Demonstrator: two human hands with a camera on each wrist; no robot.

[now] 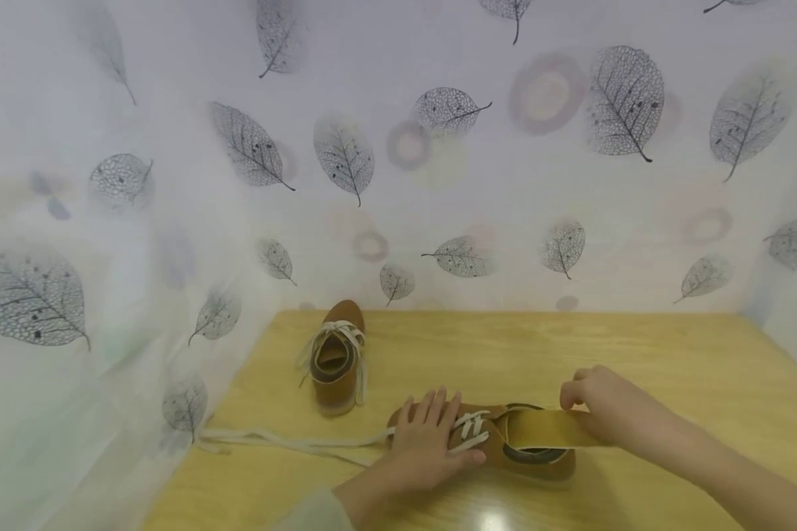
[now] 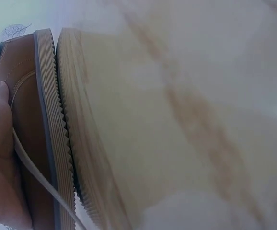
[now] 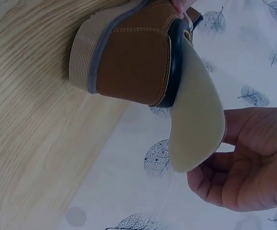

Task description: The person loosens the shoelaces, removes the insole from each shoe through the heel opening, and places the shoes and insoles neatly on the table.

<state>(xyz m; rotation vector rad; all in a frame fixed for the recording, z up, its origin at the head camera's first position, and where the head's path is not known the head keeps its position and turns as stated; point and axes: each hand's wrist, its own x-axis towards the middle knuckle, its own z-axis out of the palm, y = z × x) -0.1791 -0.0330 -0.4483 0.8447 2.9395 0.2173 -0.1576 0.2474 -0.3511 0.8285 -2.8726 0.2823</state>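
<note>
A brown shoe (image 1: 551,470) with pale laces lies on the wooden table, its toe to the left and its opening to the right. My left hand (image 1: 425,450) rests across its toe and laces, fingers spread and straight; in the left wrist view the thumb lies along the brown upper (image 2: 26,105). With my right hand (image 1: 614,409) I pinch the end of a pale yellow insole (image 1: 541,428). Part of that insole sticks out past the heel collar, as the right wrist view shows, and its front part is hidden inside the shoe.
Another brown shoe (image 1: 342,391) with tied laces stands farther back on the left of the table (image 1: 505,354). Long loose laces (image 1: 292,442) trail leftward from the nearer shoe. Behind and beside the table hangs a white leaf-printed sheet (image 1: 405,206).
</note>
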